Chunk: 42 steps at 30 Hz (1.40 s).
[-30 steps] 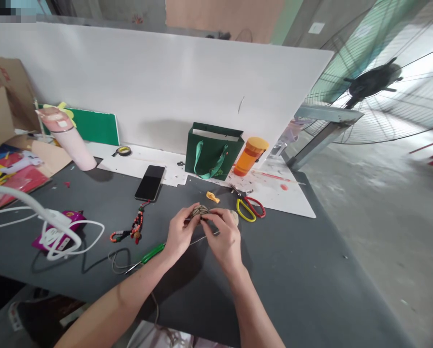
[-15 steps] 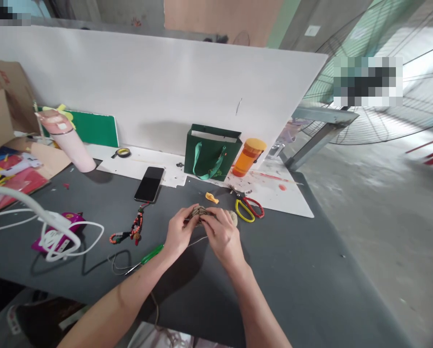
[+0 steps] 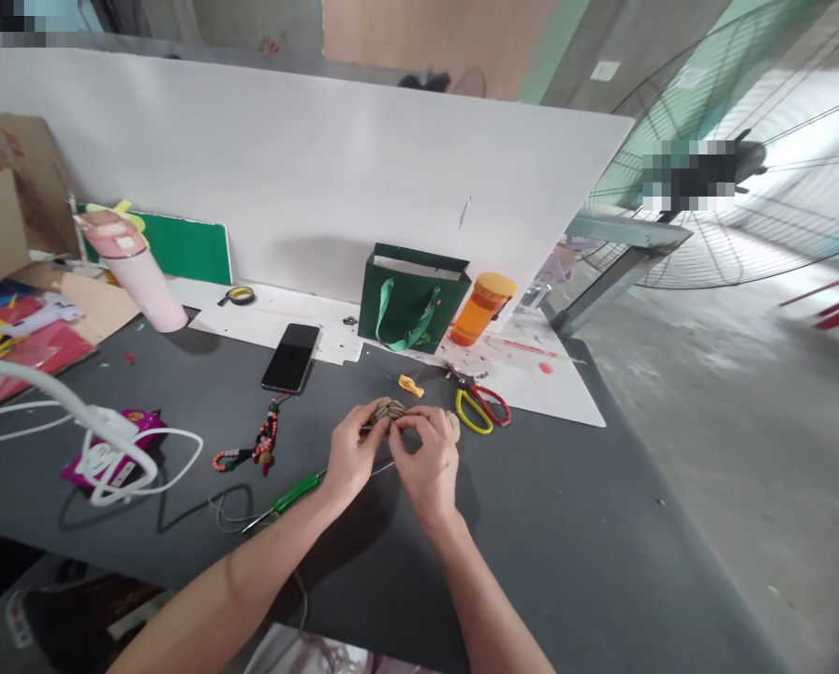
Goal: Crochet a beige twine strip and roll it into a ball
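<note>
Between my hands is a small brown-and-beige piece of knotted cord (image 3: pixel 390 410), its detail partly covered by fingers. My left hand (image 3: pixel 353 451) is closed around its left side, thumb in front. My right hand (image 3: pixel 428 459) pinches at its right side with thumb and forefinger. A pale rounded piece (image 3: pixel 453 426) shows just behind the right knuckles. Thin cord (image 3: pixel 383 467) runs below the hands. By my left forearm lies a green-handled awl-like tool (image 3: pixel 295 492). Scissors with one yellow and one red handle (image 3: pixel 482 408) lie to the right, near a small crumpled yellow piece (image 3: pixel 411 386).
A phone (image 3: pixel 291 358), a beaded strap (image 3: pixel 265 438) and a purple device with white cable (image 3: pixel 139 426) lie left. Behind stand a green gift bag (image 3: pixel 412 304), an orange bottle (image 3: pixel 479 314) and a pink bottle (image 3: pixel 145 281) against a white board (image 3: pixel 286 159). A fan (image 3: pixel 714 178) is at right.
My right hand has turned and drawn back slightly, its thumb and forefinger now pinching at the knotted cord's edge. More of the knot shows. The left hand has barely moved.
</note>
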{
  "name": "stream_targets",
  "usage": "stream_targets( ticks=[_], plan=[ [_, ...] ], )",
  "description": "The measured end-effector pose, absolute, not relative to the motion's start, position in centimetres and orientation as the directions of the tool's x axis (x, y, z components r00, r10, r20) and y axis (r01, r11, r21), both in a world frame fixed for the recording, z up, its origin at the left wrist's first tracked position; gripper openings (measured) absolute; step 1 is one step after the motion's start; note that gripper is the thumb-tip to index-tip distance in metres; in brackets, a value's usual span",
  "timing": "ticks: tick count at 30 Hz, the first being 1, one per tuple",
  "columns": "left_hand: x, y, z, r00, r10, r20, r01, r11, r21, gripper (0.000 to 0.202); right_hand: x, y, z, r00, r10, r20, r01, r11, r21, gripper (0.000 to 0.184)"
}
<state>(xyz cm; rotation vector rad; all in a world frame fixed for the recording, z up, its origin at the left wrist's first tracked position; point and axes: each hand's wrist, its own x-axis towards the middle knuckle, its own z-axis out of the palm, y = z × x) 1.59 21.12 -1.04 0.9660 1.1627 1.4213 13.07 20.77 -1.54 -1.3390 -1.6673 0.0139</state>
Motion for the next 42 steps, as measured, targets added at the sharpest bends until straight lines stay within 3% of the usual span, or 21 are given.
stream_targets(
  ticks=[6, 8, 11, 15, 21, 27, 31, 42],
  plan=[
    [1.6, 21.5, -2.3, -0.156, 0.987, -0.047, -0.269, 0.003, 0.963, 0.027, 13.0, 20.2, -1.6, 0.081, 0.706, 0.704, 0.721, 0.447, -0.530, 0.018],
    [1.5, 21.7, -2.4, -0.116, 0.991, -0.064, -0.292, 0.028, 0.956, 0.035, 13.7, 20.2, -1.3, 0.129, 0.726, 0.676, 0.657, 0.447, -0.606, 0.017],
    [1.3, 21.8, -2.1, -0.039, 0.995, -0.091, -0.315, 0.074, 0.946, 0.044, 14.8, 20.4, -1.1, 0.270, 0.826, 0.496, 0.504, 0.317, -0.803, 0.027],
    [1.2, 21.6, -1.7, 0.047, 0.993, -0.111, -0.314, 0.120, 0.942, 0.053, 15.1, 20.7, -1.3, 0.150, 0.962, 0.227, 0.319, 0.171, -0.932, 0.039],
    [1.2, 21.3, -1.8, 0.122, 0.989, -0.077, -0.231, 0.104, 0.967, 0.055, 14.7, 20.7, -2.0, 0.180, 0.967, 0.178, 0.291, 0.120, -0.949, 0.041],
    [1.3, 21.1, -2.6, 0.084, 0.995, 0.058, -0.077, -0.051, 0.996, 0.078, 14.7, 21.0, -2.7, 0.237, 0.965, 0.113, 0.166, 0.074, -0.983, 0.046],
    [1.3, 21.0, -3.0, 0.051, 0.992, 0.115, -0.007, -0.115, 0.993, 0.071, 14.5, 21.0, -2.3, 0.241, 0.962, 0.128, 0.140, 0.096, -0.985, 0.047],
    [1.2, 21.1, -1.5, 0.125, 0.991, -0.047, -0.136, 0.064, 0.989, 0.055, 15.2, 20.9, -1.4, 0.187, 0.960, 0.207, 0.315, 0.141, -0.939, 0.040]
  ],
)
